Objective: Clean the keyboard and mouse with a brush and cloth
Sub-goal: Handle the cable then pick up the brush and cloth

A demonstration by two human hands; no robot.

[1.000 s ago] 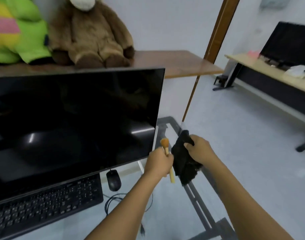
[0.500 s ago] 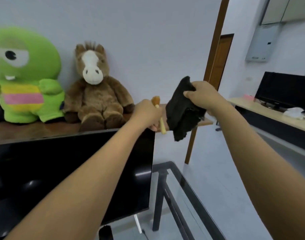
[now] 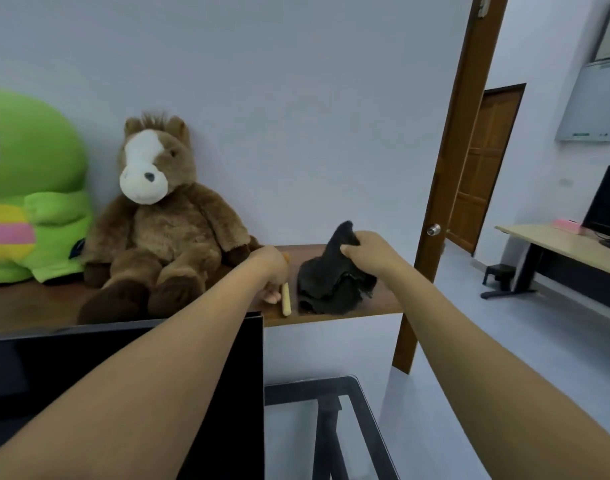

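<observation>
Head view, near to far. Nearest, the black monitor (image 3: 179, 386) edge and a glass-topped table (image 3: 362, 393) frame; keyboard and mouse lie out of view. Both forearms reach over the monitor to a brown wooden shelf (image 3: 331, 317). The left hand (image 3: 270, 271) is curled round the brush (image 3: 285, 301): its pale wooden handle points down toward the shelf's front edge, with a trace of orange bristle above the knuckles. The handle tip seems to touch the shelf, though the view is soft there. The right hand (image 3: 369, 251) pinches the top of the black cloth (image 3: 328, 285), whose lower folds are bunched on the shelf just beside the brush. Farther left on the shelf sit a brown plush horse (image 3: 158, 216) and a green plush toy (image 3: 30, 188).

Handling: the brush is light and stiff, best held mid-handle; the cloth is soft and limp, drapes freely, and can be gathered anywhere.
</observation>
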